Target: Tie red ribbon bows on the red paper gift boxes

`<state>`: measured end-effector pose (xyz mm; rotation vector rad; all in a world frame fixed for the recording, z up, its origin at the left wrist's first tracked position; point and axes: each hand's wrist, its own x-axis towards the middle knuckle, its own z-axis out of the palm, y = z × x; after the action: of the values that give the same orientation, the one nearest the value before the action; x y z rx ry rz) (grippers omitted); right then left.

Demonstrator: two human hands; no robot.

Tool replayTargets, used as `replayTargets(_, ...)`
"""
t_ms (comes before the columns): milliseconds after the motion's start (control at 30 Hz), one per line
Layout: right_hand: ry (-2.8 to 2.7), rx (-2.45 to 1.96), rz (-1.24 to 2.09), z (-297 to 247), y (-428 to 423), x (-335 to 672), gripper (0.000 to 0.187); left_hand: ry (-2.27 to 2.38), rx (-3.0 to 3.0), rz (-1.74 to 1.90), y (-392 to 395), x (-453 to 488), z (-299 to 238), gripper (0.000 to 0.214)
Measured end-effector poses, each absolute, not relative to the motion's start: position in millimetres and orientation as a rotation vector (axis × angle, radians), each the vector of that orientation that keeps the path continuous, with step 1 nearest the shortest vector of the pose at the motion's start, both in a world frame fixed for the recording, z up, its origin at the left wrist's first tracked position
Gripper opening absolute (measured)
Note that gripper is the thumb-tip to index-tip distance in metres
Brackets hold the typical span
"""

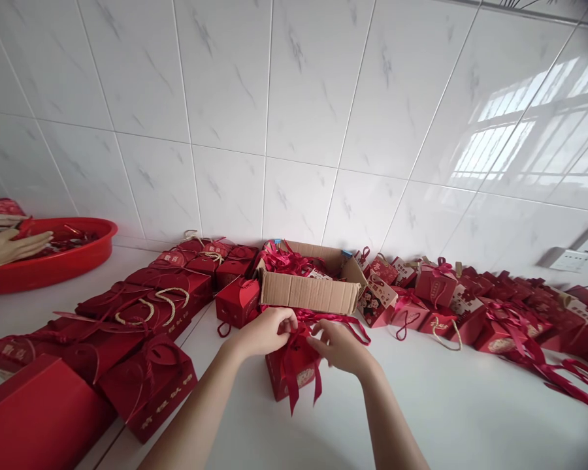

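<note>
Red gift box [279,372], dressed in red ribbon [291,385], stands on a white tabletop [470,411] between a person's bare hands. From left, another person's hand [24,251] reaches over a red plastic basin [78,266] of small wrapped items, beside rows of cord-handled red boxes [189,294], some lettered in gold. Nearer the center, a small red carton [238,301] sits just beside the worker's left hand [269,331], its fingers curled and pinching the ribbon atop the box. Behind, an open cardboard box [313,294] holds more ribbon. The right hand [338,344] bends its fingers at the ribbon's other side; whether they grip it cannot be told. At right, packed favor boxes [436,287] stretch toward a white power socket [571,260].
</note>
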<state>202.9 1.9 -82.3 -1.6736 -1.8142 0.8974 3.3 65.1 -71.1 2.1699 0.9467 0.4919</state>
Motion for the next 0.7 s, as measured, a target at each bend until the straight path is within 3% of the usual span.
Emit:
replayTargets(100, -1.767, -1.505, 0.706, -85, 7, 196, 0.024, 0.899, 2.138, 0.497, 65, 4, -70, 0.019)
replayTargets(367, -1.753, -1.221, 0.792, -90, 13, 185, 0.014, 0.916, 2.135, 0.510, 64, 4, -67, 0.021)
replayTargets(700, -2.102, -1.160, 0.743, -96, 14, 197, 0.049, 0.921, 2.113, 0.536, 69, 0, -72, 0.021)
